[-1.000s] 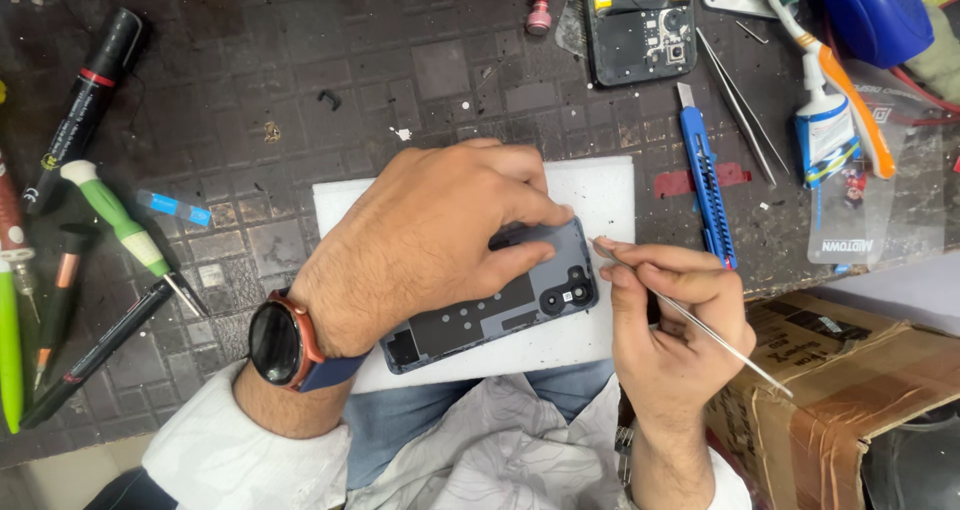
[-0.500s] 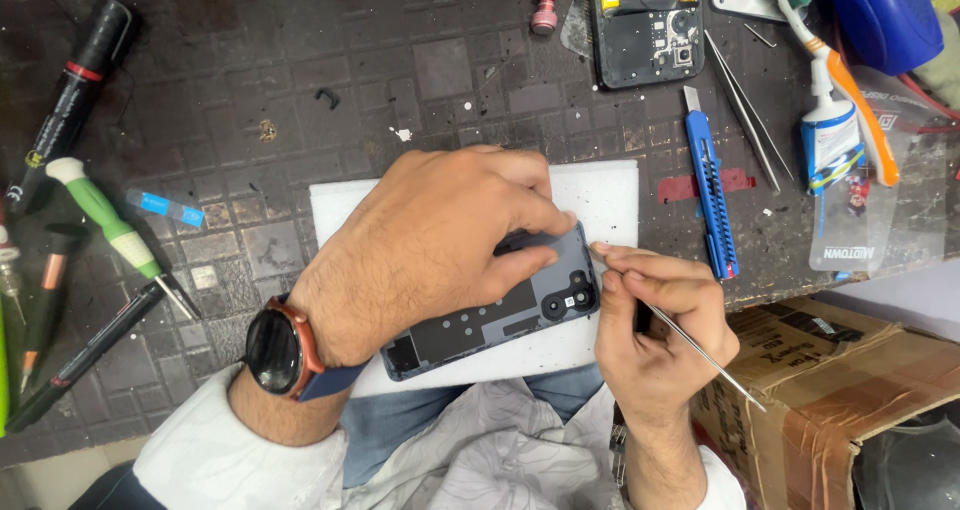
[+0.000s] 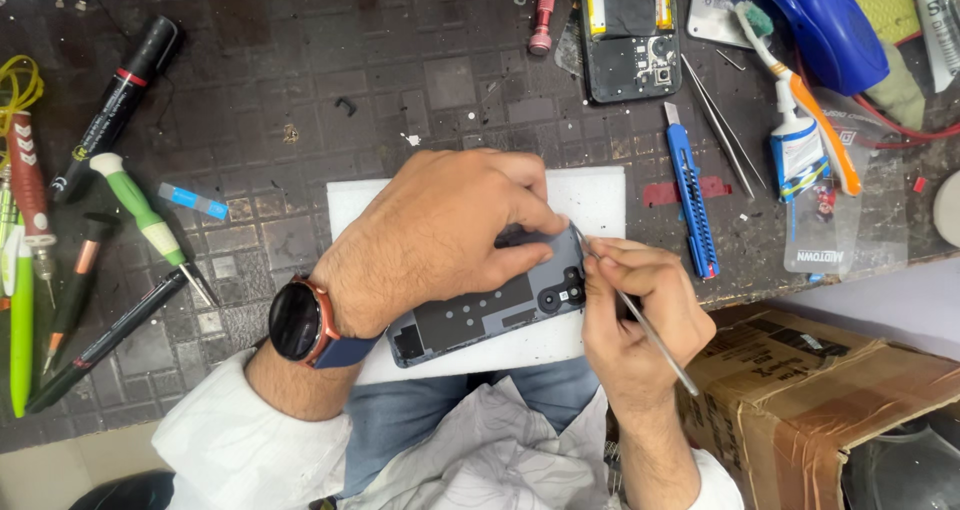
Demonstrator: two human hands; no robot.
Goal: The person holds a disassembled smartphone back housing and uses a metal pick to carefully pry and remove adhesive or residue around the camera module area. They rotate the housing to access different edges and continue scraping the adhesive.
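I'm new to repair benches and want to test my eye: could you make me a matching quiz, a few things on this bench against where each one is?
Things:
1. phone back cover
2. thin metal tool
3. blue utility knife
4. smartwatch

Places:
A. on the left wrist
B. pinched in the right hand
C. under the left hand, on the white pad
D. lying on the dark mat, right of the pad

Pairs: 1-C, 2-B, 3-D, 4-A
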